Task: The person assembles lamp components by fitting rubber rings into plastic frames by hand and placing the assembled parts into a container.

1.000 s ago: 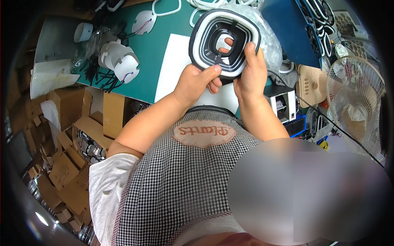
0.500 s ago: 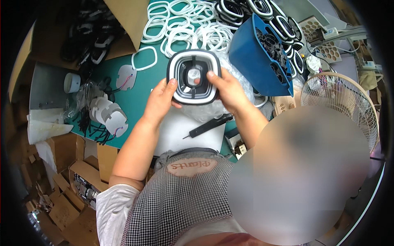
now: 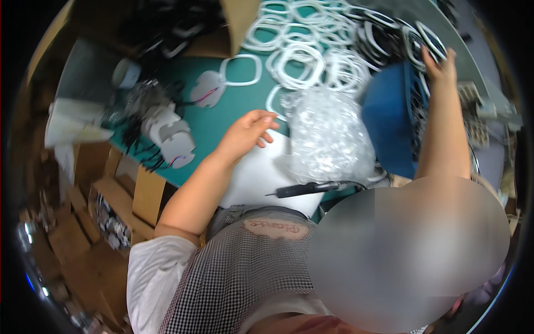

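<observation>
My left hand (image 3: 248, 135) hovers over the near middle of the table with nothing in it, its fingers loosely bent and apart. Beneath it lies a white sheet (image 3: 245, 181). At the far right, my right hand (image 3: 443, 68) grips a rounded-square black-and-white frame (image 3: 431, 40) by its near edge, among similar black-and-white frames (image 3: 374, 42). Beside the sheet is a clear plastic bag (image 3: 331, 136). A black electric screwdriver (image 3: 306, 190) lies in front of the bag, its bit toward the left.
Many white rings (image 3: 300, 67) cover the far table. A blue bin (image 3: 386, 119) stands right of the bag. An open cardboard box (image 3: 236, 25) holds dark parts at the back left. White parts with wires (image 3: 172, 139) lie on the left; cardboard boxes (image 3: 89, 250) stand below.
My right hand has gone from the middle to the far right with the black-and-white frame. My left hand has let go of it. The whole view has shifted, uncovering the plastic bag.
</observation>
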Available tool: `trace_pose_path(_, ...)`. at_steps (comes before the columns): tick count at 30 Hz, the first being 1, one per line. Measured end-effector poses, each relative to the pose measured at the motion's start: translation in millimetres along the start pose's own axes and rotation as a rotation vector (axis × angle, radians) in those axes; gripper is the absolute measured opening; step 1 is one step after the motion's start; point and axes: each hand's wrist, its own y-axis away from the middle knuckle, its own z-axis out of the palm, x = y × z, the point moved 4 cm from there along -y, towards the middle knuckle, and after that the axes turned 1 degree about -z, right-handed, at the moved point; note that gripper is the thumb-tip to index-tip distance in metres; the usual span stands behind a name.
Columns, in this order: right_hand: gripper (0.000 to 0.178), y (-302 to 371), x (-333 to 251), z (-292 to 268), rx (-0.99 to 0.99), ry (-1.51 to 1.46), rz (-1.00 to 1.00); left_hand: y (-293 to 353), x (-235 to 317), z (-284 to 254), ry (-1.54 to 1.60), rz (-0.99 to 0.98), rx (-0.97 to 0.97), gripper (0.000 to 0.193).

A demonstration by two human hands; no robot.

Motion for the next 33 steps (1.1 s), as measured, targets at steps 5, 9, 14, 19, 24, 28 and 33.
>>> trace_pose_path(5, 0.050, 89.8, 41.9, 79.5, 0.212, 0.387, 0.143, -6.2, -15.5, -53.1, -0.005, -0.065, 0.136, 0.036)
trace_pose_path(9, 0.056, 179.3, 45.9, 129.8, -0.220, 0.492, 0.075, -42.3, -2.2, -109.5, -0.097, 0.073, 0.342, 0.029)
trace_pose_path(14, 0.055, 302.0, 84.6, 164.1, -0.599, 0.635, 0.113, -105.3, 52.1, -212.7, -0.868, 0.334, 0.830, 0.055)
trace_pose_path(19, 0.050, 359.7, 112.5, 130.3, -0.698, 0.609, 0.324, -173.7, 90.9, -273.8, -1.539, 0.127, 0.946, 0.071)
trace_pose_path(24, 0.039, 376.5, 133.1, 107.3, -0.649, 0.560, 0.431, -199.4, 77.2, -315.5, -1.768, -0.037, 0.950, 0.069)
trace_pose_path(28, 0.036, 386.9, 151.6, 95.3, -0.592, 0.572, 0.535, -137.7, 88.9, -267.2, -1.742, 0.177, 0.900, 0.045)
trace_pose_path(33, 0.044, 397.8, 203.3, 84.1, -0.608, 0.633, 0.646, -54.1, 71.8, -202.3, -0.702, 0.368, 0.726, 0.041)
